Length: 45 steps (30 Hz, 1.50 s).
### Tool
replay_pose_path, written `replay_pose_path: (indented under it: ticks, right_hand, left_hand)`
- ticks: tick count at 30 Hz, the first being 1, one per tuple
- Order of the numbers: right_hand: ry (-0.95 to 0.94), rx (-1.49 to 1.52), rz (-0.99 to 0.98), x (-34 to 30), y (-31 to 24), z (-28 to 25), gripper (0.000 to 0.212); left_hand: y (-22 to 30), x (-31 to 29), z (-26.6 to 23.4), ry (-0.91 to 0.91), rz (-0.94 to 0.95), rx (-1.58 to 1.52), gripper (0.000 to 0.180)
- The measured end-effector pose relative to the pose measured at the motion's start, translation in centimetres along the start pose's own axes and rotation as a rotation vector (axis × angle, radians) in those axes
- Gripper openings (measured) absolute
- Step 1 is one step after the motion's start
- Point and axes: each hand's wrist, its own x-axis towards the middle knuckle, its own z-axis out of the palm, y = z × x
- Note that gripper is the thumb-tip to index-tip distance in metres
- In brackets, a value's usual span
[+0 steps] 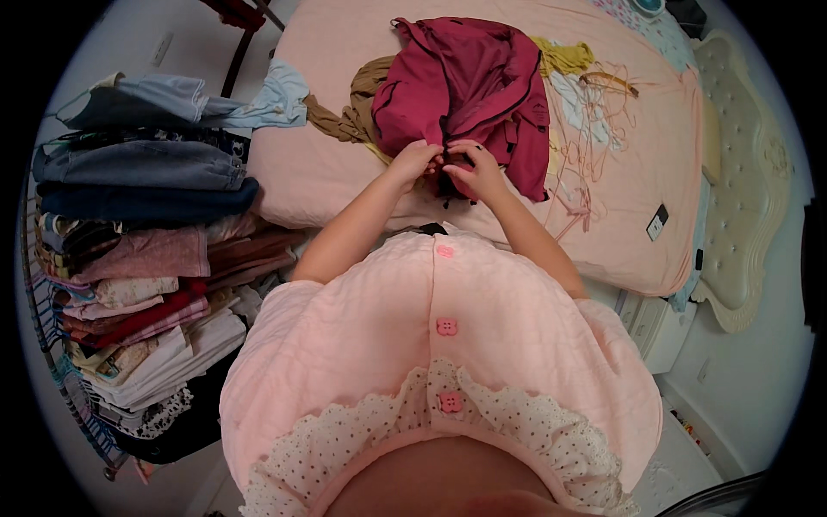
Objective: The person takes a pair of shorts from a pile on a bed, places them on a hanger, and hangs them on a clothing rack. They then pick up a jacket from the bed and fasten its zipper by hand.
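A dark red jacket [482, 73] with a dark zipper lies spread on the bed in front of me. My left hand [417, 164] pinches the front edge of the jacket at its near end, beside the zipper. Close by on the right, my right hand [479, 172] has its fingers curled at the same zipper edge, thumb lower down. The fingertips of both hands nearly meet there. What exactly lies between them is partly hidden. A brown garment [349, 116] sticks out from under the jacket's left side.
A pale pink sheet [637, 246] covers the bed. Tangled pink hangers [594, 164], a yellow cloth [564, 56] and a phone-like dark object [657, 221] lie to the right. A rack of folded clothes [146, 164] stands at left; a tufted headboard [741, 172] rises at right.
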Motion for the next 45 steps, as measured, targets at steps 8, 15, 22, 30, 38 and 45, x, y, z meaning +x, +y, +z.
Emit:
replay_pose_path:
  ticks: [8,15,22,30,38,45]
  right_hand:
    - [0.079,0.219,0.380,-0.3,1.0,0.9,0.017]
    - [0.065,-0.057,0.165,-0.5,-1.1,1.0,0.011]
    - [0.088,0.052,0.480,-0.6,-1.2,-0.2,0.011]
    - [-0.009,0.066,0.367,-1.0,-1.0,0.3,0.013]
    - [0.036,0.065,0.272,-1.3,-0.3,0.4,0.012]
    - [0.058,0.133,0.411,-1.6,0.7,1.1,0.009]
  left_hand:
    - [-0.9,0.2,-0.2,-0.093,0.111,-0.081,0.009]
    - [-1.6,1.3,-0.3,0.054,0.112,-0.197,0.009]
    - [0.0,0.7,0.2,-0.006,0.081,-0.188,0.014]
    - [-0.5,1.5,0.9,-0.028,-0.071,-0.071,0.016]
    - [-1.4,2.4,0.7,0.042,0.094,0.189,0.018]
    - [-1.4,2.8,1.3,0.173,0.390,0.320,0.023]
